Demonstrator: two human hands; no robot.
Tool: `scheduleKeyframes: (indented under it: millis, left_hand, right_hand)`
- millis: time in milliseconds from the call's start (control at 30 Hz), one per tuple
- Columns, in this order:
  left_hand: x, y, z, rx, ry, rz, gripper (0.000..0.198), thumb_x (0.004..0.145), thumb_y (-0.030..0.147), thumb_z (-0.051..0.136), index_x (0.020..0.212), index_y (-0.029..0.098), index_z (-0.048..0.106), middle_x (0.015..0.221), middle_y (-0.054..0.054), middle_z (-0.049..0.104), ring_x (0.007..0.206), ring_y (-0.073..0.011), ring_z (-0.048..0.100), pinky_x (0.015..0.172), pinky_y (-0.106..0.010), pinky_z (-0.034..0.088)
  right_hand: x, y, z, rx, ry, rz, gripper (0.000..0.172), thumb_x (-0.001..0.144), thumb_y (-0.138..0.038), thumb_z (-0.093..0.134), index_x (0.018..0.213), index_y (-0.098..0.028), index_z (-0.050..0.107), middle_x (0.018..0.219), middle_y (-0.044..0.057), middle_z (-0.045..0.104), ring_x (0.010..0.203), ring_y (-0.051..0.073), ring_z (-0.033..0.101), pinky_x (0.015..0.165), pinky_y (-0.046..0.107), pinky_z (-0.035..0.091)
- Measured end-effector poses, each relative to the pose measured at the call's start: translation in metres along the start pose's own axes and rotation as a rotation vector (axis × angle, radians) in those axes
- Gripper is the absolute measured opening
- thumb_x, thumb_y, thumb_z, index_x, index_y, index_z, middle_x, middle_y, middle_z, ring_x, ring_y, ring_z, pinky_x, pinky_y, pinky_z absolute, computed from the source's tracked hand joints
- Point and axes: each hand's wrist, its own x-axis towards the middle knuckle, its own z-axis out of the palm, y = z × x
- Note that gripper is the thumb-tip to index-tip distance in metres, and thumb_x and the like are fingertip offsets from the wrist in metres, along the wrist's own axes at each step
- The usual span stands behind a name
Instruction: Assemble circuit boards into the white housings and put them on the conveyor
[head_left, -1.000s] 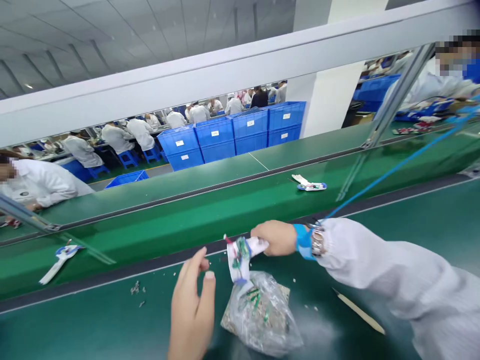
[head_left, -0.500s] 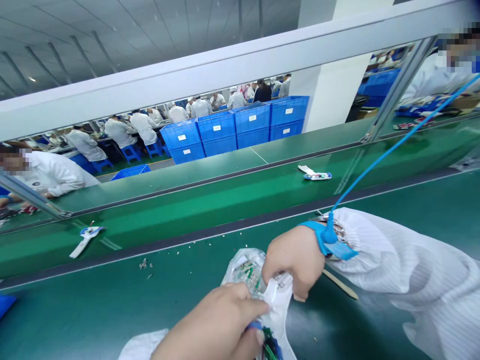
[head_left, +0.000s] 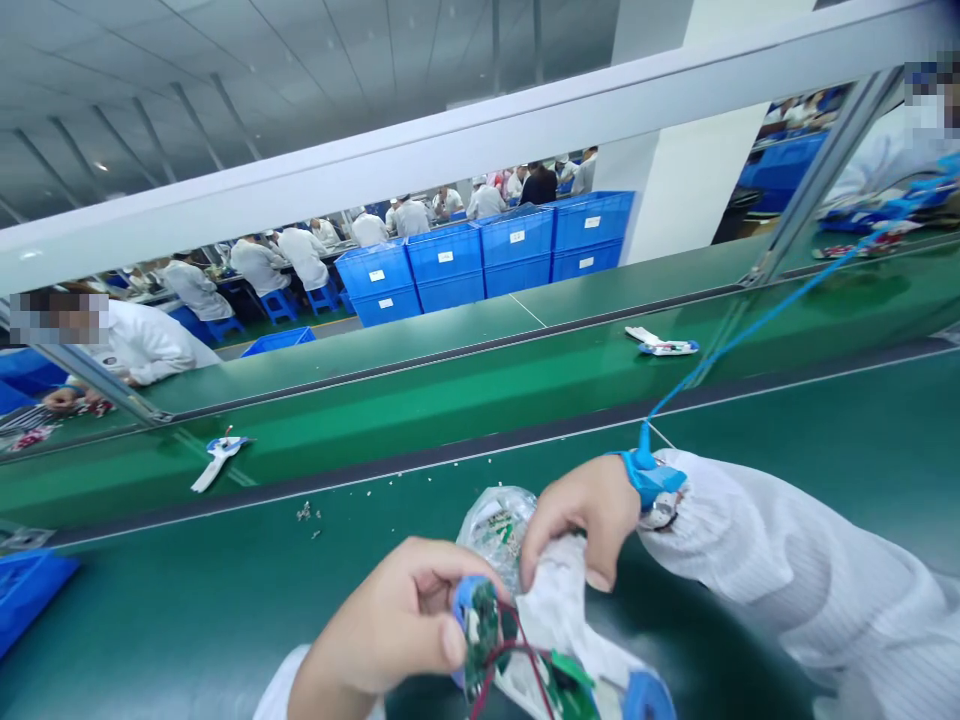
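Note:
My left hand [head_left: 409,625] pinches a small green circuit board [head_left: 480,630] with a blue plastic end, at the lower middle. Dark red wires run from the board to a white plastic housing [head_left: 559,595], which has a handle-like part and a blue end. My right hand [head_left: 581,515] grips the handle of this housing between thumb and fingers; its wrist wears a blue strap [head_left: 651,485] with a cord. Just behind both hands lies a clear plastic bag [head_left: 491,520] of small pale and green pieces. Part of the housing is cut off at the lower edge.
Two white-and-blue housings, one at left [head_left: 219,460] and one at right [head_left: 664,345], lie on the green belt [head_left: 420,385]. Small pale crumbs [head_left: 307,512] are scattered on my table. A blue tray [head_left: 34,595] sits at far left. Stacked blue bins [head_left: 450,260] and several people stand or sit beyond.
My left hand has lifted the circuit board away from the housing, showing the red wires. The housing has turned in my right hand, and my view has shifted slightly.

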Motion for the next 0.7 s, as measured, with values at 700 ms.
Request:
scheduleKeyframes:
  millis: [700]
  left_hand:
    - [0.002,-0.015,0.033,-0.36,0.459,0.11,0.029,0.072,0.041,0.079,0.079,0.015,0.072,0.06,0.001,0.061,0.05,-0.0053,0.05,0.044,-0.012,0.038]
  right_hand:
    - [0.011,-0.026,0.069,-0.482,1.074,-0.789,0.014,0.082,-0.011,0.058,0.075,-0.02,0.067,0.076,0.002,0.072,0.079,0.016,0.063,0.083,0.035,0.046]
